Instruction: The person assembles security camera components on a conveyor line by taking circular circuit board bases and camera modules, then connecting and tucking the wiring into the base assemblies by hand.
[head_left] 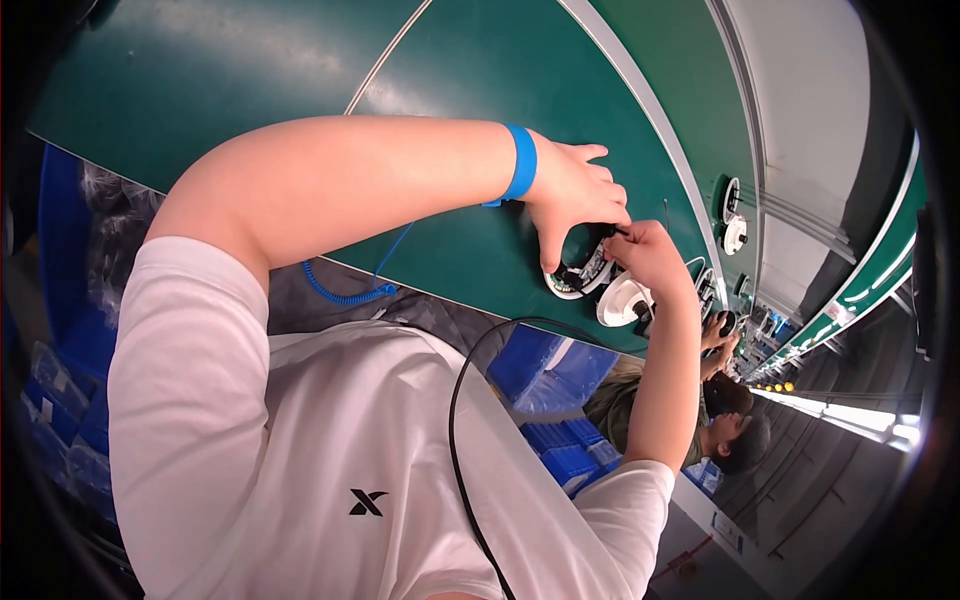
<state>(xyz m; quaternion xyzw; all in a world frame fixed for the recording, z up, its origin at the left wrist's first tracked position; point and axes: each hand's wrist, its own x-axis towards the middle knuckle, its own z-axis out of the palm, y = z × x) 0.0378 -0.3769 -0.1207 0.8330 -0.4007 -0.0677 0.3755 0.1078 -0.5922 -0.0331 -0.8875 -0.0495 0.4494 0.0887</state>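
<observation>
On the green bench (480,85) lies a round white housing (566,289) with dark wiring and small electronic parts inside. My left hand (578,195), a blue band (522,165) on its wrist, spans this housing, thumb at its rim and fingers curved over the far side; one finger sticks out. Bent close in from the right, my right hand (640,252) pinches a small black piece (622,231) at the housing's edge, beside my left fingertips. The piece's exact kind is hidden by the fingers. A white dome-shaped part (620,302) rests just below my right hand.
A coiled blue cord (350,297) hangs by the bench's near edge, and a black cable (455,420) runs over my shirt. Blue bins (525,365) with plastic bags stand below. At right, a co-worker's hands (715,335) work; more round white parts (735,230) lie beyond a metal rail.
</observation>
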